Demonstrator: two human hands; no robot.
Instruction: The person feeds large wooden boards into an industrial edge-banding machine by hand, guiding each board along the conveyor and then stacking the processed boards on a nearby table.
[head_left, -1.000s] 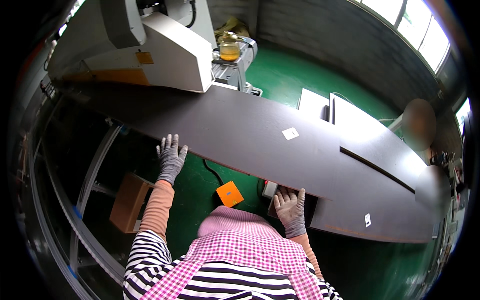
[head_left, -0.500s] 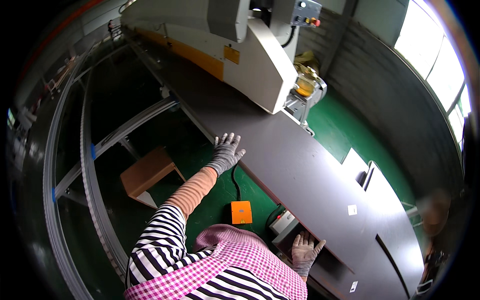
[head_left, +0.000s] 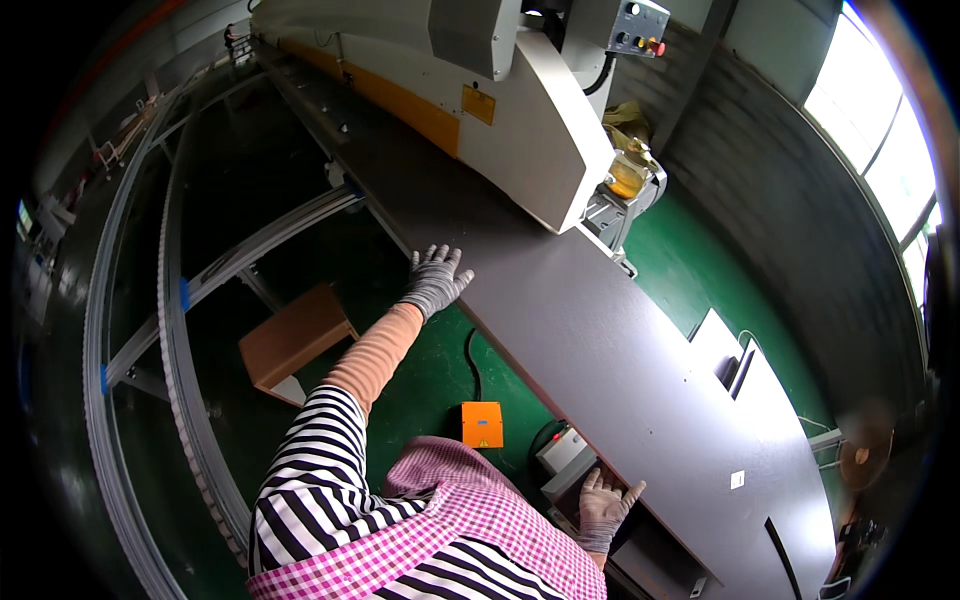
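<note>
A long dark grey-brown panel (head_left: 590, 320) runs diagonally from beneath the machine to the lower right. My left hand (head_left: 435, 282), in a grey knitted glove, lies with fingers spread at the panel's left edge. Lower down, my right hand (head_left: 605, 505), gloved the same way, is at the panel's near edge with its fingers apart and thumb out; whether it bears on the edge I cannot tell. Neither hand is closed around anything. On the panel's right part sits a small white label (head_left: 737, 480), with a dark slot (head_left: 782, 555) nearer to me.
A large white and yellow machine (head_left: 560, 140) with a control box (head_left: 637, 28) stands over the panel. On the left runs a metal rail frame (head_left: 170, 400). A brown carton (head_left: 297, 340) and an orange box (head_left: 482, 425) with a cable are on the green floor.
The panel's label has shifted right and nearer to me, as if the panel slid that way. My left hand is slightly farther left and away; the view has turned a little.
</note>
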